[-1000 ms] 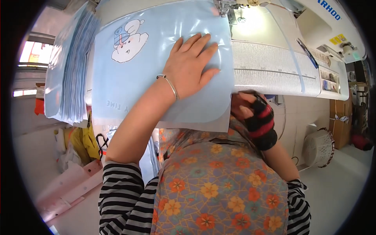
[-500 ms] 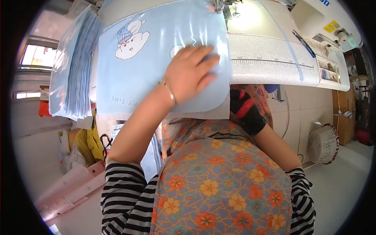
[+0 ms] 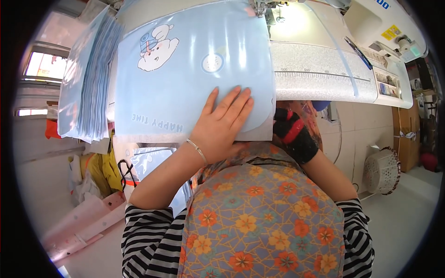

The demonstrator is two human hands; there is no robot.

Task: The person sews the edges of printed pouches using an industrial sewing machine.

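Note:
A glossy light-blue plastic sheet, printed with a white cartoon puppy and a round badge, lies on the sewing table and hangs over its front edge. My left hand, bare with a bracelet at the wrist, rests flat on the sheet's lower right part, fingers spread and pointing away from me. My right hand, in a black and red glove, is just beyond the sheet's right edge, below the tabletop. Its fingers look curled, partly hidden; what they hold, if anything, cannot be seen. The sewing machine's needle area touches the sheet's far right corner.
At the left hangs a thick stack of similar blue sheets. A ruler strip runs along the table to the right, with dark snips beyond it. The white machine body stands far right; a white basket is on the floor.
My left hand has slid toward me, uncovering the round badge and the printed lettering. The sheet has shifted slightly to the right. My gloved right hand has moved very little.

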